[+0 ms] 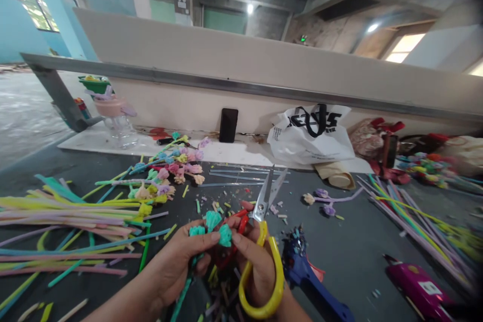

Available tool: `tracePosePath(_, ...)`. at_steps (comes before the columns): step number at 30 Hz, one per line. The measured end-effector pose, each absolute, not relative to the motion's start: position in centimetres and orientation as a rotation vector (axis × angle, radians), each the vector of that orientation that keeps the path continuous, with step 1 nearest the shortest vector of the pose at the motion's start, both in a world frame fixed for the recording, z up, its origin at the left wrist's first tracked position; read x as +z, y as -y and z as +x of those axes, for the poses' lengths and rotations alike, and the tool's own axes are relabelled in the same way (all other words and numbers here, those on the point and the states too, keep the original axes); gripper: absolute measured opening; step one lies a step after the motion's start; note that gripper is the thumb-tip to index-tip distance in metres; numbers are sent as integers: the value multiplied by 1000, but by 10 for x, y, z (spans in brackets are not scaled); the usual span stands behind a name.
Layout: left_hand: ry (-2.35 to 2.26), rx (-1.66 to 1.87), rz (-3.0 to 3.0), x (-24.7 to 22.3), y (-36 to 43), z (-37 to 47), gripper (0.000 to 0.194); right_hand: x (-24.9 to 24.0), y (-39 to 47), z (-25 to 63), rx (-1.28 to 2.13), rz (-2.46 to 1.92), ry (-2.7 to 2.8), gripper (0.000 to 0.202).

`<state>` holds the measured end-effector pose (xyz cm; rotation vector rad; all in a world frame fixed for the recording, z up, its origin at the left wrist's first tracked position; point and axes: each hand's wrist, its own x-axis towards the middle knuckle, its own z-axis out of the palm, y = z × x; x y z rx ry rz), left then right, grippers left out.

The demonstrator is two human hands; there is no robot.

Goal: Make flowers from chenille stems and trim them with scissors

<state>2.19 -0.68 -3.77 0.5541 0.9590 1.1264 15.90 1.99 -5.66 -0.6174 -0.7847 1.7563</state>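
Observation:
Low in the middle, my left hand [184,251] is closed around a teal fuzzy flower stem [183,297], its buds showing above the fingers. My right hand [260,261] has a pair of scissors [279,266] lodged in it, the yellow handle loop towards me and the blades parted, pointing away. The thumb and finger of that same hand pinch a teal bud [225,236] beside the left thumb. A red curved piece [241,224] shows between the hands; whether it belongs to the scissors I cannot tell. Cut scraps lie under and beyond both hands.
Loose fuzzy stems [75,211] spread at left, finished flowers [181,166] behind them. A blue glue gun [317,287] and a purple tool [418,287] lie right, near a lilac flower sprig [330,198]. A phone [228,126], white bag [309,136] and bottle [118,121] stand behind.

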Motion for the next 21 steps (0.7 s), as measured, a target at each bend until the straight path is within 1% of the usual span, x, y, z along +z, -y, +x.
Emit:
tracePosePath(2,-924,1100,544,-38,7,21,18,-59,-20,159,1731,-600,820,61)
tracePosePath(5,-865,1044,502,-39,7,19,23,-60,-18,158,1708,-594,860,61)
tracePosePath(8,-808,1027,454,-41,6,17,30,-56,-15,155,1676,-587,880,68)
tracePosePath(11,-794,1025,448,-43,6,17,33,-50,-14,154,1659,-580,927,72)
tracePosePath(16,-823,1020,466,-44,9,17,32,-46,-13,154,1665,-599,1012,69)
tracePosePath(21,-860,1024,495,-46,9,18,24,-48,-14,153,1655,-613,982,69)
